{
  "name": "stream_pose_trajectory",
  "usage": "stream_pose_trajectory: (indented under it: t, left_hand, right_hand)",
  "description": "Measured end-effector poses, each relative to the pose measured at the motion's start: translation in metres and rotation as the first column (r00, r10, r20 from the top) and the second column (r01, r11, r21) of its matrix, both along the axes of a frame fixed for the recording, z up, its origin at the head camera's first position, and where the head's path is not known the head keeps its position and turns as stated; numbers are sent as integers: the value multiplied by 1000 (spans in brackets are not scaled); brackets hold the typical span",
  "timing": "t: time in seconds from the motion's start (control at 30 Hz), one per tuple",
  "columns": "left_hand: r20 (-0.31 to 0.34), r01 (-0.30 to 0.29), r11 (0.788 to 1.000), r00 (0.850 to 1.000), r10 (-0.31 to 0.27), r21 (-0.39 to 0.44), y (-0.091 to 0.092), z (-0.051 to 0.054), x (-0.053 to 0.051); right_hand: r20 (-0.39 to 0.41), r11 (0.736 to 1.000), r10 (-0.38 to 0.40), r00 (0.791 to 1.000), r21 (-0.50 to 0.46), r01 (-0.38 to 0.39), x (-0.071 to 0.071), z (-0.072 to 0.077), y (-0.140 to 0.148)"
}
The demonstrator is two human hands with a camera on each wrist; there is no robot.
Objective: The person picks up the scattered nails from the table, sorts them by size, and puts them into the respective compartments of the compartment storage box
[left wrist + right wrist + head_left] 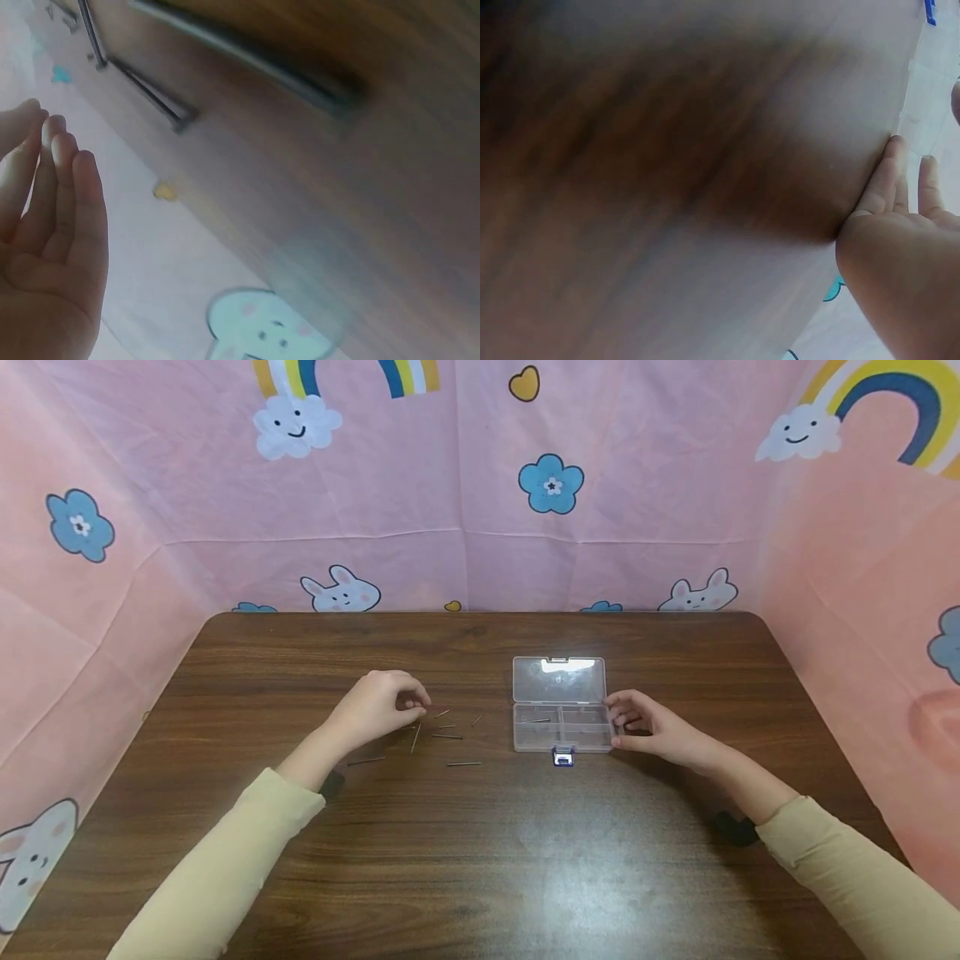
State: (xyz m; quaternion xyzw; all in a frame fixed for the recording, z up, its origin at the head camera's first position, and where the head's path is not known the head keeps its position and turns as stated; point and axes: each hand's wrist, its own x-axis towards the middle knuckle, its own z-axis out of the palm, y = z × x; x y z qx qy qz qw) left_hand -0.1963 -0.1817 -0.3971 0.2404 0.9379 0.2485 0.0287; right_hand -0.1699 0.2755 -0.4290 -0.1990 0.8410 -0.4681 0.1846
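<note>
From my remote station, I saw the bare left hand (378, 706) with thumb and fingertips together above thin grey metal nails (464, 764); whether they pinched one, I couldn't tell. The bare right hand (656, 731), thumb and fingers spread, touched the adjacent end of the clear plastic compartment box (536, 750). Too firm a push there could have slid it; a loose pinch could have dropped a nail. The brown wooden table (465, 860) left room between the hands, its far edge well beyond both.
</note>
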Motion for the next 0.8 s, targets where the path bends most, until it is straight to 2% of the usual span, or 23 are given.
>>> stream_pose_trajectory:
  t: [0.2,0.43,0.7,0.8]
  left_hand:
    - [16,-23,1000,1000,23,5,-25,-3,3]
    - [87,-5,1000,996,4,15,-46,-8,5]
    - [161,43,999,986,-47,27,-54,-14,1]
    - [170,57,998,984,-60,20,-53,-16,-1]
  right_hand:
    - [-2,1000,1,1000,-2,-1,1,0,-1]
    - [-13,1000,3,1000,-6,-3,0,0,0]
    - [-7,1000,-3,1000,-9,3,1,2,-2]
    - [-9,1000,-8,1000,-8,7,2,2,-3]
